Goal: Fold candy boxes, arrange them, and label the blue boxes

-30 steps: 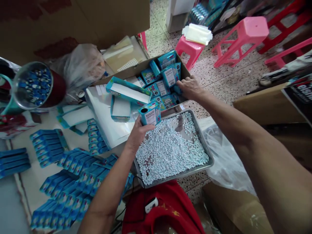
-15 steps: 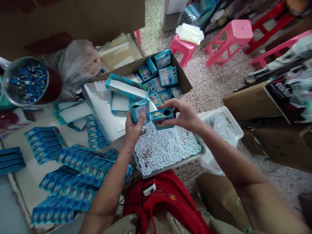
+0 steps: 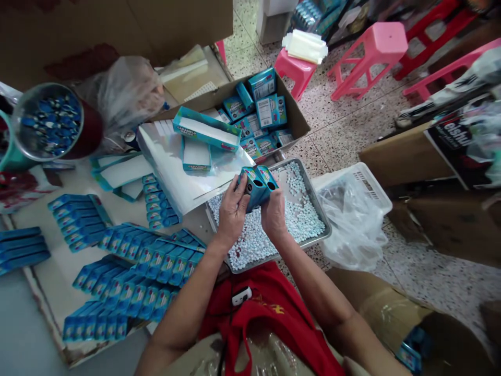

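Note:
Two small blue candy boxes, a left box point(image 3: 252, 189) and a right box point(image 3: 266, 176), are side by side between my hands, each with a dark round opening facing up. My left hand point(image 3: 234, 213) is closed around the left box, fingers along its side. My right hand point(image 3: 274, 213) grips the right box from the near side; part of its fingers is hidden. Below them, a metal tray point(image 3: 315, 195) holds a layer of small white and pale blue candies point(image 3: 254, 240). Beyond the tray, a cardboard carton point(image 3: 299, 128) holds several similar blue boxes.
Rows of blue boxes point(image 3: 133, 297) stand on the table at left. A pot point(image 3: 84, 130) of wrapped blue candies is behind them. Open display trays point(image 3: 195, 156) lie on shiny sheets. Pink stools point(image 3: 387, 44), a plastic bag point(image 3: 348, 219) and a carton point(image 3: 376, 297) are at right.
Both hands have brought the two boxes together, side by side, shifting slightly rightward over the tray. The right hand has moved from the right of its box to the near side.

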Action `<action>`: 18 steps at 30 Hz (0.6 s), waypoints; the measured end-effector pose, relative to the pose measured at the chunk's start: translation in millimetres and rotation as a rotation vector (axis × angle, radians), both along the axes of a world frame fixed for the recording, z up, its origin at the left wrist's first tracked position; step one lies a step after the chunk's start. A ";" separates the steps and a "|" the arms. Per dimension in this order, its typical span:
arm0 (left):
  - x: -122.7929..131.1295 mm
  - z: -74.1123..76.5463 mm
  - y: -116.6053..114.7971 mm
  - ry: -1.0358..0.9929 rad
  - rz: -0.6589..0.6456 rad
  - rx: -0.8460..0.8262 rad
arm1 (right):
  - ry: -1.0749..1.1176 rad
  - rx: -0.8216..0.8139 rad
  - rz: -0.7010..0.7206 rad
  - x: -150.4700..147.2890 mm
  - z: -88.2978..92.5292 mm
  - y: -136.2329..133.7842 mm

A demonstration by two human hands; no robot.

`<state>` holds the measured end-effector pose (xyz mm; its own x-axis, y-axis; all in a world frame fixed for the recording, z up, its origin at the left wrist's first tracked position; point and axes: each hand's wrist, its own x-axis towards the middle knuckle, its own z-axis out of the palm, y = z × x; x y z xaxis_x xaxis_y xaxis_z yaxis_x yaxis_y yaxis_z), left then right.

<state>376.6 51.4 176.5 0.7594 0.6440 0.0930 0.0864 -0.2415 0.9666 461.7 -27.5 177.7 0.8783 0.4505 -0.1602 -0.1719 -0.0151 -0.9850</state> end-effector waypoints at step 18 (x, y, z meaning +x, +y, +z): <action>-105.4 -12.2 -54.1 0.608 -0.188 -0.975 | 0.639 -0.045 0.544 -76.0 -51.1 -124.2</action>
